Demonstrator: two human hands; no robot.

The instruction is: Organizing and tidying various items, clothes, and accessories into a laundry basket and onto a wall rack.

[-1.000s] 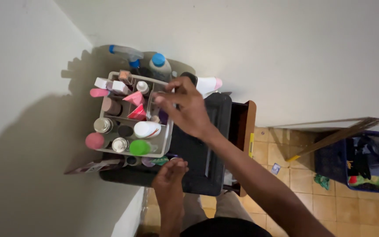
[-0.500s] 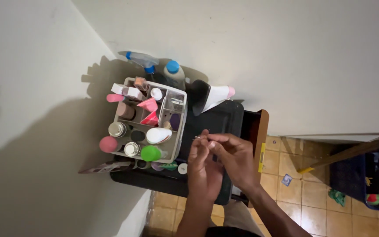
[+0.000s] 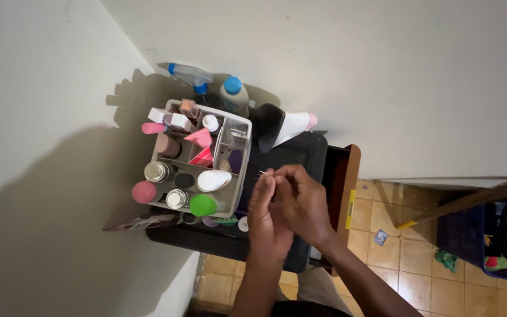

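White corner walls [image 3: 382,70], tan tiled floor [image 3: 406,258].

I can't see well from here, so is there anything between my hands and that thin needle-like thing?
Nothing visible. The fingertips of the left hand and right hand already meet on the thin pin-like object, just beside the clear organizer tray.

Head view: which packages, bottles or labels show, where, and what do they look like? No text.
Spray bottle: back corner behind the organiser, clear with blue trigger.
Blue-capped bottle: right of the spray bottle, white.
White boxes: organiser's back-left compartment, small and rectangular.
Green-capped bottle: organiser's front edge, round cap.
Pink-capped bottle: organiser's front-left corner, round cap.
Small packet: on the floor tiles, square, bluish.
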